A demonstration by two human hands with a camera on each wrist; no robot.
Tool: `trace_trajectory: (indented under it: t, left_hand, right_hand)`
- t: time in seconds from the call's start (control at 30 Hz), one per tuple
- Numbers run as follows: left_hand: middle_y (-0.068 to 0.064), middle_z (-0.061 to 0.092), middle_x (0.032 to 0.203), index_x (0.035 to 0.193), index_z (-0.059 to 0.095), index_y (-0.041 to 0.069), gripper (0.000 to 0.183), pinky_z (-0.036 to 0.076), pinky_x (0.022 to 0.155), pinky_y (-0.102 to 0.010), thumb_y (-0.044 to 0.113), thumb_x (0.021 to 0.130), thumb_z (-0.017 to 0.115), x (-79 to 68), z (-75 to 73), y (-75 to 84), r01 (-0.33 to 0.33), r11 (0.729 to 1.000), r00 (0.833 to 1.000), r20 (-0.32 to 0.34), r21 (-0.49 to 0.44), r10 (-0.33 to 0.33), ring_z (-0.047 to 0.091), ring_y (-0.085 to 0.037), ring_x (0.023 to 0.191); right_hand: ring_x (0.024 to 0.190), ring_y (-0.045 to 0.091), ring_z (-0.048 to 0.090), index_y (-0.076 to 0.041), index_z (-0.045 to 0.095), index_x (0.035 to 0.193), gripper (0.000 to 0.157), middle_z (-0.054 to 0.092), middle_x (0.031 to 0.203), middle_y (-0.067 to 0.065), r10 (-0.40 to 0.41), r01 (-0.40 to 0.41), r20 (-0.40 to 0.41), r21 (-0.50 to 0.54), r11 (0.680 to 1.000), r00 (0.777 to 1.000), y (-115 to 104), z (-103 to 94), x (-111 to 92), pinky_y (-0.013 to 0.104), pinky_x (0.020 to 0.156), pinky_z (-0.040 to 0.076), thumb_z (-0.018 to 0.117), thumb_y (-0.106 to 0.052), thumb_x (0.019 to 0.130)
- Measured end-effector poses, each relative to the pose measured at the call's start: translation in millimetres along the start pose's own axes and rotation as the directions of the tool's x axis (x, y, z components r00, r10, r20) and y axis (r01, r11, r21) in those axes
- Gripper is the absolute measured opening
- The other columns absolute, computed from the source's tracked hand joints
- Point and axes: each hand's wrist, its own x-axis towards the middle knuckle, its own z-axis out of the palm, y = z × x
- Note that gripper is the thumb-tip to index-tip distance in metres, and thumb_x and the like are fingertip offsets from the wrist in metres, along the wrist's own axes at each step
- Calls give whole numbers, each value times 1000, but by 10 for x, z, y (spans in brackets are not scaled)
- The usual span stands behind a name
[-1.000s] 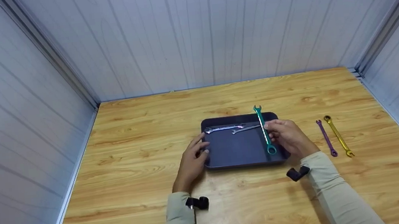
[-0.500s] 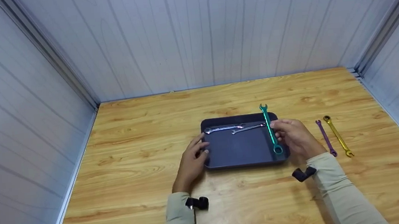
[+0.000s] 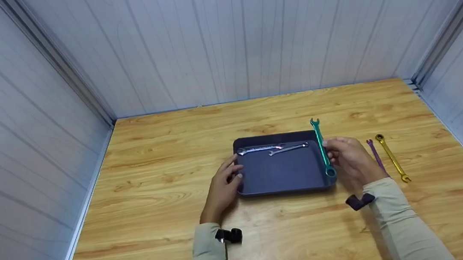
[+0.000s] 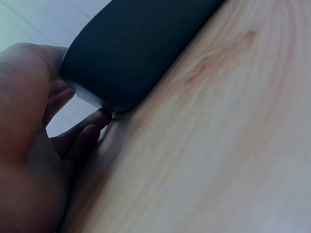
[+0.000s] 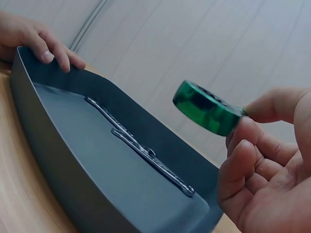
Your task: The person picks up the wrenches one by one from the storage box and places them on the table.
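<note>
My right hand (image 3: 348, 156) pinches a shiny green combination wrench (image 3: 322, 150) between thumb and fingers. The wrench is held up over the right end of a dark grey tray (image 3: 283, 191), open end pointing away; its ring end (image 5: 206, 108) faces the right wrist camera. At the tray's left wall, my left hand (image 3: 221, 187) holds the rim, fingertips hooked over it and other fingers low against the outside in the left wrist view. Two silver wrenches lie in the tray near its far side: one to the left (image 3: 259, 149), a smaller one (image 3: 288, 149) to its right.
On the wooden table (image 3: 159, 223), right of the tray, lie a purple wrench (image 3: 375, 152), partly hidden by my right hand, and a yellow ratcheting wrench (image 3: 393, 158). Pale panel walls (image 3: 222, 40) enclose the back and both sides.
My right hand has carried the green wrench rightward from over the tray's interior to its right edge, uncovering the smaller silver wrench's end. The left hand and tray have stayed still.
</note>
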Motion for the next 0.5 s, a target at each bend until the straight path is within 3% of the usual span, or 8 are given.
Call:
trace_trajectory:
  t: [0.5]
  left_hand:
    - [4, 45, 153, 123, 69, 5, 26, 28, 118, -39, 9, 98, 62, 0, -2, -4, -7, 1000, 1000, -3, -5, 7, 35, -19, 144]
  right_hand:
    - [62, 11, 53, -9, 66, 76, 23, 57, 66, 0, 1, 0, -38, 28, 1000, 999, -11, -208, -49, 23, 57, 46, 61, -10, 99]
